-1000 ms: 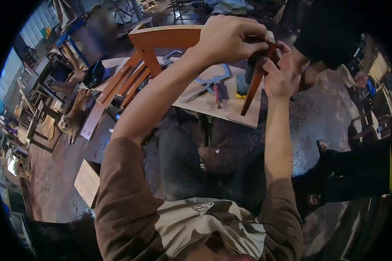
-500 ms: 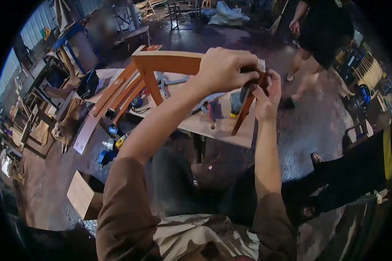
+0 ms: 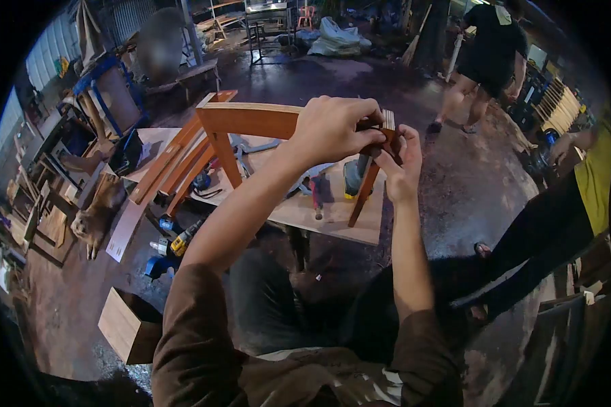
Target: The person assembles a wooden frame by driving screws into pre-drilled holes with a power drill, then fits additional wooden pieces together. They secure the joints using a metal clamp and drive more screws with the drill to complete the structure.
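Note:
A reddish-brown wooden frame point(image 3: 254, 123), a rail with two legs, stands over a low worktable point(image 3: 339, 220). My left hand point(image 3: 336, 129) is closed at the rail's right end, thumb and fingertips pinched near the corner joint. Touching the same corner from the right, my right hand point(image 3: 403, 166) is closed around the top of the right leg point(image 3: 364, 193). Something dark shows between the fingertips, too hidden to name. Below the frame lie a tool with a red handle point(image 3: 317, 193), a yellow-and-grey tool point(image 3: 352, 178) and part of a grey clamp point(image 3: 261, 146).
Brown wooden strips point(image 3: 173, 159) lie at the table's left. A yellow drill point(image 3: 185, 239), an open wooden box point(image 3: 130, 325) and a dog point(image 3: 95, 220) are on the left. One person point(image 3: 492, 51) is at the back right; another in dark trousers point(image 3: 540, 234) is close on my right.
The view has shifted, so the frame and hands appear slightly lower and further left. Both hands keep their hold at the corner. The person at the back right has stepped away.

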`<state>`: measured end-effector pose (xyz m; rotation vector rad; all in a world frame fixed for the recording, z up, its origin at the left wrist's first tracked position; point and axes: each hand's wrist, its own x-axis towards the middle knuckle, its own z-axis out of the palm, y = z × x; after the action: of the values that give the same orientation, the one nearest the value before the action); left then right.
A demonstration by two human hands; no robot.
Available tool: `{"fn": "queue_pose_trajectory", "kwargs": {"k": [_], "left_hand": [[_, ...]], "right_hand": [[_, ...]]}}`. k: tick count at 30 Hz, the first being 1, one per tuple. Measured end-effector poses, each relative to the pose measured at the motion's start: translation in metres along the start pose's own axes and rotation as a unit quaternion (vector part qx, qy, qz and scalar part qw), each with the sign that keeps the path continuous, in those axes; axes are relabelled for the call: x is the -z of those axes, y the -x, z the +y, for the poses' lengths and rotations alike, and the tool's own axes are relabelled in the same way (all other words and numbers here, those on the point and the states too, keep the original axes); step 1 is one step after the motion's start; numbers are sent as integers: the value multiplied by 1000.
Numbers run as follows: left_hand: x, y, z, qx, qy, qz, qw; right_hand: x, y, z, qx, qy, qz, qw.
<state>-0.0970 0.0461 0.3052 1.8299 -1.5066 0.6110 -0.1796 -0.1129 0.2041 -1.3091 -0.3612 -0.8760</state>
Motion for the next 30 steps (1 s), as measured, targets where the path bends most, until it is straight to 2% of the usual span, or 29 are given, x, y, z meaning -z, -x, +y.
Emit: {"fn": "queue_pose_trajectory", "kwargs": {"k": [7, 9, 16, 18, 28, 30], "left_hand": [[3, 1, -2, -27, -4, 14, 1000], [4, 2, -2, -30, -7, 14, 999], [3, -1, -2, -43, -10, 22, 999], [4, -2, 0, -40, 1, 16, 999], [4, -1, 1, -43, 16, 5, 999], [1, -2, -2, -52, 6, 15, 999]], "right_hand": [[-2, 1, -7, -13, 47, -10, 999], [-3, 0, -3, 23, 37, -17, 999], [-5, -2, -15, 31, 119, -3, 992], [1, -6, -13, 55, 147, -44, 987], [2, -3, -13, 56, 183, -37, 981], [6, -2, -8, 80, 184, -35, 979]]}}
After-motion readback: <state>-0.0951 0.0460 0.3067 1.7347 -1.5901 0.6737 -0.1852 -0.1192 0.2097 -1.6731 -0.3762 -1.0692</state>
